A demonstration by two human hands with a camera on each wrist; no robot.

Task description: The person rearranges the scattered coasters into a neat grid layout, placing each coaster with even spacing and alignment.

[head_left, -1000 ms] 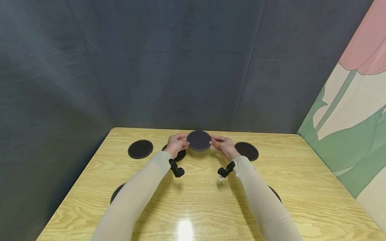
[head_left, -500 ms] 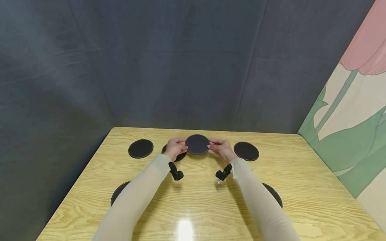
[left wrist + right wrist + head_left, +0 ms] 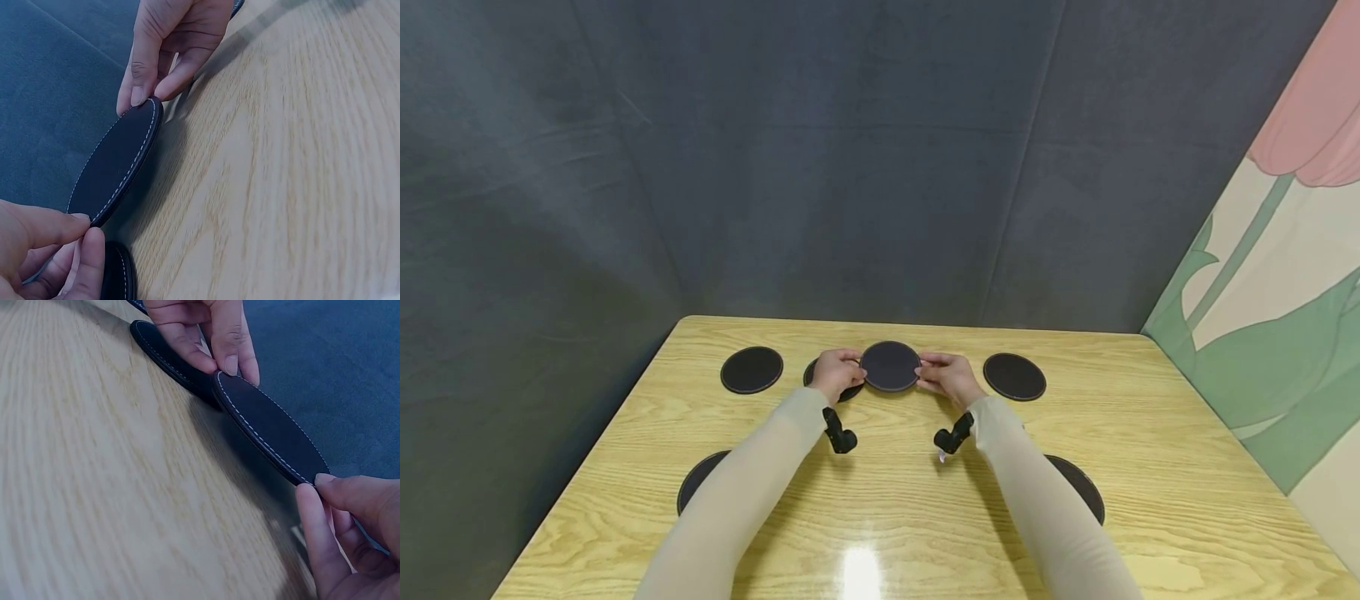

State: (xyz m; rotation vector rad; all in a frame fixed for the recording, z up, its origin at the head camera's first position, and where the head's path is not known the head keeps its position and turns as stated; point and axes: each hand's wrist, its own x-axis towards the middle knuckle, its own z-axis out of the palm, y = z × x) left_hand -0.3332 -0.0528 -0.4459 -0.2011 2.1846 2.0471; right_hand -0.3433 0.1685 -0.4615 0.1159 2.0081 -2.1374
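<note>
A round black coaster (image 3: 891, 367) with pale stitching round its rim is held up over the far part of the table, tilted in both wrist views. On its left edge, my left hand (image 3: 837, 375) pinches it between thumb and fingers. The opposite edge is pinched by my right hand (image 3: 951, 377), also between thumb and fingertips. The coaster's shadow falls on the wood below it in the right wrist view. Another black coaster (image 3: 852, 392) lies under my left hand, partly hidden by it.
On the wooden table (image 3: 880, 500) lie more black coasters: one at far left (image 3: 752, 370), one right of my right hand (image 3: 1014, 377). Two nearer ones, a left coaster (image 3: 694, 486) and a right coaster (image 3: 1082, 490), are partly covered by my sleeves. A dark curtain (image 3: 850, 167) hangs behind.
Both hands have brought the held coaster down and slightly left in the head view, closer to the table. The coasters lying on the table have stayed put.
</note>
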